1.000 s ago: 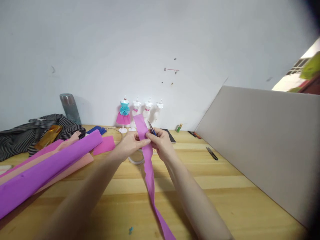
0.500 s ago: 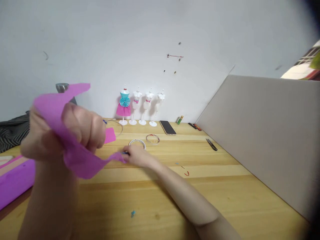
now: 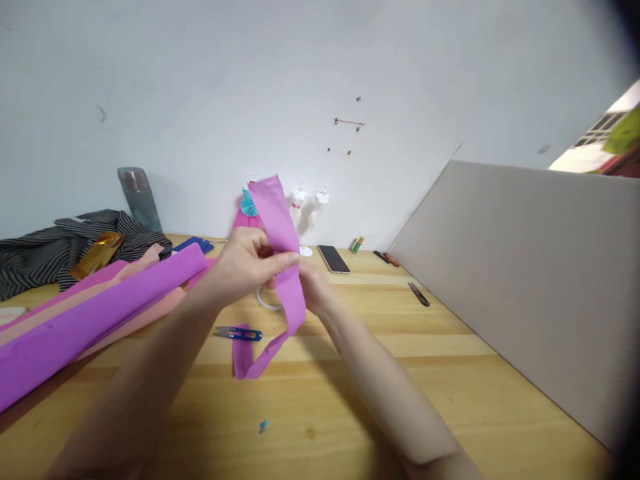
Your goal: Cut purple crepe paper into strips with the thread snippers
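Observation:
A long strip of purple crepe paper [image 3: 280, 220] rises from my hands and trails down to the table. My left hand [image 3: 250, 263] is closed on it, thumb lying across the front. Behind the strip, to its right, my right hand [image 3: 316, 288] is up against the paper, its fingers hidden. The blue thread snips [image 3: 245, 334] lie on the table below my left hand, over the strip's lower end. A white ring [image 3: 266, 300] shows partly behind the hands. Small dress forms stand at the wall, one in a blue and pink dress [image 3: 249, 207], partly covered by the strip.
Purple and peach paper rolls [image 3: 125, 313] lie left, near a striped cloth [image 3: 30, 257] and a flask [image 3: 140, 200]. A phone [image 3: 333, 259], a green bottle [image 3: 357, 245] and dark snips [image 3: 419, 294] lie right, before a grey board [image 3: 525, 267].
My left hand has moved right and away from the camera with the purple strip. My right hand has let go of the blue snips, now on the table, and come up behind the strip.

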{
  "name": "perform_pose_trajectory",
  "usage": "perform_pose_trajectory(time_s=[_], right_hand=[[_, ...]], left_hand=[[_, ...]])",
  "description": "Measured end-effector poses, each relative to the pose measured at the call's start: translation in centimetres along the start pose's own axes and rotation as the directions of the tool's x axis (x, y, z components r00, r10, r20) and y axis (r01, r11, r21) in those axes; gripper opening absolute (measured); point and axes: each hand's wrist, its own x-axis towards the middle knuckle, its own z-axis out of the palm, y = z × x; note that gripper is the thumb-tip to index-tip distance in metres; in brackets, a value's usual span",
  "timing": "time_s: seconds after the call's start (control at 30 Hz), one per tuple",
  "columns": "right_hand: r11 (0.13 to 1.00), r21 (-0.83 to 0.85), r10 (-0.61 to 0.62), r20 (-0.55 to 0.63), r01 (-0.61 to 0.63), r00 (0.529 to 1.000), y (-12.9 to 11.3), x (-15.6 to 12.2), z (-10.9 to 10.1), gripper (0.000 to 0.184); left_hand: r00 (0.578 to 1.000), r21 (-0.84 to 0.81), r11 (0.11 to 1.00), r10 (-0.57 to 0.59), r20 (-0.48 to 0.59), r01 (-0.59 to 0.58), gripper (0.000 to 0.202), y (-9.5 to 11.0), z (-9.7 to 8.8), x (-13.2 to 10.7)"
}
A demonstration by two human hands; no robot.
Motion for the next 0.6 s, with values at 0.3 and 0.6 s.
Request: perform_pose_trajectory(time_s=[0.3, 0.6], right_hand=[[0.864, 0.497, 0.041, -0.236, 0.084, 0.971, -2.2, -3.3, -3.4, 0.029], [0.888, 0.009, -0.397, -0.490, 0.460, 0.776, -8.2, -11.3, -12.1, 0.023]], left_hand=[[0.968, 0.382, 0.913, 0.046, 0.246, -0.140, 0.027, -2.0, 3.6, -0.1], [0.750, 0.721, 0.684, -0.420, 0.510, -0.108, 0.012, -10.0, 0.3, 1.9]])
